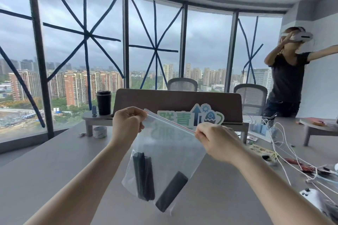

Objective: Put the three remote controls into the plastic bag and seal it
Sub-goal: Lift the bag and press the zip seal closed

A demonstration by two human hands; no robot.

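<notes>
Pinching the plastic bag point(164, 151) by its zip strip, left hand point(126, 124) and right hand point(217, 142) risk a gap between their fingers if the remote controls point(146, 177) below pull the seam crooked.

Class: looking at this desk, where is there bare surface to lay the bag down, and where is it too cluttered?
The grey table lies bare on the left, between the roll of tape and the left forearm, and beneath the clear plastic bag. The right side is crowded with white cables and small electronics.
</notes>
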